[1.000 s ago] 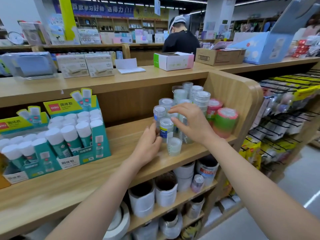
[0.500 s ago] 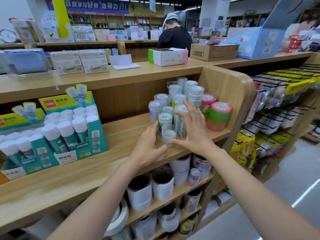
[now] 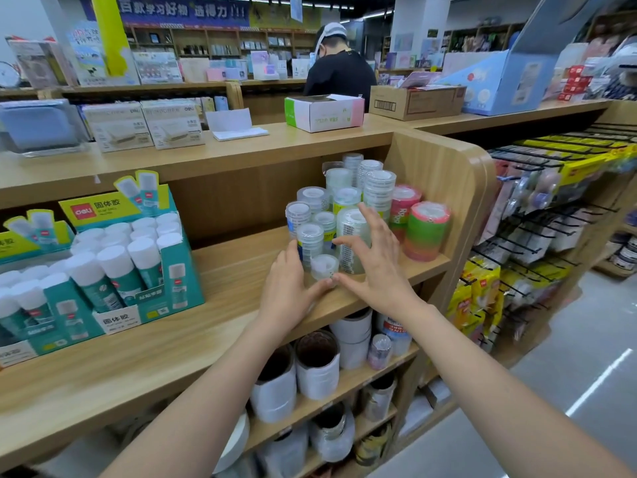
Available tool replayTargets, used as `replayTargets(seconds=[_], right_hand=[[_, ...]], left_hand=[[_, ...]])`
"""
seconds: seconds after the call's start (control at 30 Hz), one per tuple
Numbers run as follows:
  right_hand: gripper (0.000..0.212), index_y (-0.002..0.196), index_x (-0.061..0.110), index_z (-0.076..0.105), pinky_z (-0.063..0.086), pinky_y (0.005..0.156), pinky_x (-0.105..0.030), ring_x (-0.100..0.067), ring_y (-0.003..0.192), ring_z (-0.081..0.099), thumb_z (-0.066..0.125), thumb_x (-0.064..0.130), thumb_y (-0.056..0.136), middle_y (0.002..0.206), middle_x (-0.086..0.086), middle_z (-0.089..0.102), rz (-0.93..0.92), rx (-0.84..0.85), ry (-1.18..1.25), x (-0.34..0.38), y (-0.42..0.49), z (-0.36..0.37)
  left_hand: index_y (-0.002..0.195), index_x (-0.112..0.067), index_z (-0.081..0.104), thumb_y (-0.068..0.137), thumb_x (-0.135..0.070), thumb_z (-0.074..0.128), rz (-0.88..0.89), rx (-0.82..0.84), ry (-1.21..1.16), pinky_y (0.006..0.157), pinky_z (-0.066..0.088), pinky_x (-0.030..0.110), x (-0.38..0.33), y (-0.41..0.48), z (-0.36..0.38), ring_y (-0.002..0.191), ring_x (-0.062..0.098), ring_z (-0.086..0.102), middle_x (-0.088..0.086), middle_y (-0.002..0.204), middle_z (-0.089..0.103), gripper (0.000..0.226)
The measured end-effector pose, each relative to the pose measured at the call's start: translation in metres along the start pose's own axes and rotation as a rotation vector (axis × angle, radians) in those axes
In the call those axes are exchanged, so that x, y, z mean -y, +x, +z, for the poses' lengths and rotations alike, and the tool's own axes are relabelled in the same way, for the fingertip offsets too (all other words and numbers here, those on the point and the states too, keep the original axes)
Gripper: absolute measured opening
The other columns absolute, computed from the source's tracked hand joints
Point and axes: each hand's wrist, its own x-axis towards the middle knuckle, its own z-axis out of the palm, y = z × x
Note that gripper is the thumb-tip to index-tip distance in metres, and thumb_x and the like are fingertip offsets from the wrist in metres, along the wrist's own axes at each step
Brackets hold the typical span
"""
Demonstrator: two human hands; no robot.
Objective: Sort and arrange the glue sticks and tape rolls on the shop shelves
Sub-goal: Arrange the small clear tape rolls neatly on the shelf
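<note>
Wooden shelf (image 3: 224, 326) carrying small tape roll (image 3: 324, 266); tape stacks (image 3: 344, 208) standing just behind roll, glue stick boxes (image 3: 138, 263) well left of roll. Step, likely: tidying tape cluster. Left hand (image 3: 286, 288) and right hand (image 3: 375, 270) flanking roll, both spread wide, gripping nothing, thumbs almost meeting before roll. Next move probably calling for nudging roll back among stacks without toppling them.
</note>
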Motion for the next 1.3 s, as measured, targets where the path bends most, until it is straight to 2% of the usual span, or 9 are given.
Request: replayTargets(seconds=[0.13,0.27,0.4,0.6,0.7,0.83,0.93,1.1,1.3], right_hand=[[0.08,0.142,0.03,0.034,0.011,0.12,-0.047,-0.028,0.151,-0.004,0.08,0.03,0.077,0.162,-0.012,-0.003,0.054,-0.033,0.056,-0.002,0.002,-0.001],[0.103,0.155,0.026,0.01,0.005,0.12,-0.04,-0.023,0.151,-0.011,0.079,0.029,0.079,0.162,-0.008,-0.014,0.064,-0.012,0.128,-0.004,0.004,0.001],[0.097,0.155,0.029,0.013,0.008,0.121,-0.041,-0.022,0.151,-0.01,0.077,0.031,0.081,0.163,-0.007,-0.013,0.108,0.004,0.181,-0.007,0.002,0.002],[0.089,0.154,0.025,0.018,0.011,0.121,-0.039,-0.02,0.151,-0.007,0.073,0.028,0.085,0.163,-0.006,-0.008,0.08,-0.007,0.218,-0.008,0.002,0.003],[0.091,0.156,0.02,0.011,0.004,0.12,-0.038,-0.019,0.15,-0.014,0.069,0.035,0.088,0.163,-0.008,-0.015,0.114,-0.072,0.2,-0.01,0.002,-0.004],[0.108,0.154,0.019,-0.017,-0.006,0.119,-0.037,-0.015,0.146,-0.028,0.055,0.06,0.085,0.157,-0.005,-0.033,0.264,-0.048,0.308,-0.006,0.009,0.001],[0.114,0.148,0.018,-0.031,-0.013,0.118,-0.038,-0.013,0.142,-0.036,0.046,0.071,0.083,0.153,-0.004,-0.041,0.305,0.0,0.383,-0.005,0.013,0.012],[0.107,0.148,0.019,-0.031,-0.016,0.116,-0.034,-0.014,0.142,-0.035,0.039,0.07,0.086,0.153,-0.005,-0.04,0.311,0.014,0.373,-0.012,0.015,0.02],[0.107,0.149,0.016,-0.028,-0.017,0.112,-0.027,-0.012,0.141,-0.036,0.037,0.071,0.085,0.153,-0.005,-0.041,0.307,0.045,0.33,-0.021,0.018,0.02]], left_hand=[[0.151,-0.004,0.019,0.074,-0.047,0.079,-0.006,-0.06,0.008,0.107,0.037,0.039,-0.004,0.0,0.002,0.132,0.03,0.04,0.015,0.144,0.042,0.106],[0.154,0.001,0.002,0.085,-0.045,0.07,-0.031,0.009,0.045,0.113,0.026,0.035,-0.01,0.0,0.003,0.143,0.032,0.028,0.02,0.158,0.022,0.107],[0.151,0.002,-0.013,0.09,-0.04,0.065,-0.039,0.103,-0.025,0.115,0.026,0.036,-0.015,0.004,0.005,0.147,0.031,0.021,0.02,0.162,0.008,0.107],[0.147,0.0,-0.024,0.088,-0.04,0.069,-0.033,0.194,-0.1,0.122,0.014,0.04,-0.008,0.009,0.002,0.151,0.027,0.001,0.017,0.162,-0.01,0.118],[0.145,-0.002,-0.029,0.081,-0.047,0.074,-0.049,0.181,-0.111,0.123,0.008,0.042,-0.005,0.01,0.003,0.151,0.027,-0.01,0.017,0.16,-0.021,0.13],[0.14,-0.003,-0.037,0.073,-0.055,0.074,-0.089,0.2,-0.181,0.123,0.002,0.041,-0.011,0.014,0.005,0.149,0.025,-0.017,0.014,0.158,-0.027,0.14],[0.137,-0.001,-0.04,0.077,-0.044,0.079,-0.113,0.207,-0.225,0.123,-0.003,0.037,-0.014,0.018,0.009,0.147,0.024,-0.023,0.016,0.155,-0.033,0.14],[0.137,0.0,-0.04,0.079,-0.033,0.079,-0.136,0.197,-0.233,0.12,-0.007,0.03,-0.012,0.022,0.015,0.146,0.023,-0.025,0.016,0.154,-0.035,0.137],[0.135,0.001,-0.042,0.08,-0.035,0.078,-0.151,0.215,-0.199,0.123,-0.004,0.04,-0.017,0.027,0.018,0.146,0.026,-0.026,0.019,0.153,-0.036,0.137]])
